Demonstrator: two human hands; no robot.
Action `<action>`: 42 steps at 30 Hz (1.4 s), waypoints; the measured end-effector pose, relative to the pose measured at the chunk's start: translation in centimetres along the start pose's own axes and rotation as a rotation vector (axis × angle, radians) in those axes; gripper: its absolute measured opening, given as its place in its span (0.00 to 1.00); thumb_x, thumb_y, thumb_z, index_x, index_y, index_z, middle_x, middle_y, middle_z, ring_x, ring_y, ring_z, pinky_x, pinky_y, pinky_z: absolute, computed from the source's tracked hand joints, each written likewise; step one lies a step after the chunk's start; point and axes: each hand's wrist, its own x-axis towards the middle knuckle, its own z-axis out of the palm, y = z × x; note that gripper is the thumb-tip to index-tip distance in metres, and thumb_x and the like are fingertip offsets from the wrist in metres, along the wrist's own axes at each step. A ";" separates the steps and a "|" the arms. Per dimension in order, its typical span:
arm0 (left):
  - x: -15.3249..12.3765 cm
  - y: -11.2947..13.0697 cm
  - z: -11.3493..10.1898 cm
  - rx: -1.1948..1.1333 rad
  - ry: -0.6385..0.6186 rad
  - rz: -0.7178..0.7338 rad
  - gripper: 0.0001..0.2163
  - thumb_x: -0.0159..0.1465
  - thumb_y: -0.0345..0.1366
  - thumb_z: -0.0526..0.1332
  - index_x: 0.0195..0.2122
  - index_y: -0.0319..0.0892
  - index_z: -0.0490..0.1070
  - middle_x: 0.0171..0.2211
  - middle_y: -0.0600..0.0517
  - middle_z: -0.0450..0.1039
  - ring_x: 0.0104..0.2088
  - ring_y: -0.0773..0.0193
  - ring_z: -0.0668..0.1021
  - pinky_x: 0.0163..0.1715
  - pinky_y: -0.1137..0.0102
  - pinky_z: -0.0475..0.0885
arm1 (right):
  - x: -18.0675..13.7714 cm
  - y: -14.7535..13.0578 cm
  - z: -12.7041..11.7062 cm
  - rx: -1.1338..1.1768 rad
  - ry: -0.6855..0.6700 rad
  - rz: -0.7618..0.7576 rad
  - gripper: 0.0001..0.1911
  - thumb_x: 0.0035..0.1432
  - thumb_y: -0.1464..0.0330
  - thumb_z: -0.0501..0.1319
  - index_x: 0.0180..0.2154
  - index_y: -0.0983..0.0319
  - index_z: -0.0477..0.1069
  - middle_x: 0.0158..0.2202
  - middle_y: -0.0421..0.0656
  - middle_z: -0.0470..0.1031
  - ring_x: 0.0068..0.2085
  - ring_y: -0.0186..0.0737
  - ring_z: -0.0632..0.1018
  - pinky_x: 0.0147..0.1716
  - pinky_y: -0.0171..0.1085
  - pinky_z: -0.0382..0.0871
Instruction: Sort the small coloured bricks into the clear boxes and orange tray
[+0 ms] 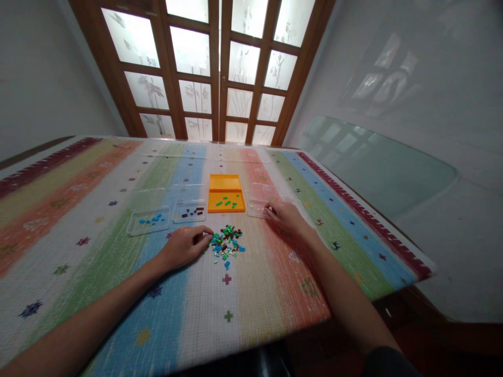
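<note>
A mixed pile of small toy building bricks, green, blue, brown and pale, lies on the striped cloth. My left hand rests at the pile's left edge, its thumb and index finger curled close together against the bricks. What they pinch, if anything, is too small to make out. Over a clear plastic box on the right is my right hand, its fingertips pressed together inside the box's near side. A few tiny pale bricks show in that box. Whatever those fingers hold is hidden.
Left of the pile stand a clear box with blue bricks and another with brown bricks. An orange open case holding green bricks sits behind the pile. The table's near edge and right edge border the cloth; a wall stands at right.
</note>
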 end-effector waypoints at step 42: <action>-1.3 0.0 0.2 0.010 0.092 0.181 0.11 0.67 0.35 0.56 0.40 0.41 0.78 0.25 0.53 0.78 0.21 0.69 0.74 0.27 0.74 0.69 | -2.8 -9.4 0.6 0.282 -0.181 -0.574 0.09 0.64 0.70 0.59 0.41 0.60 0.78 0.37 0.44 0.82 0.34 0.35 0.78 0.33 0.34 0.63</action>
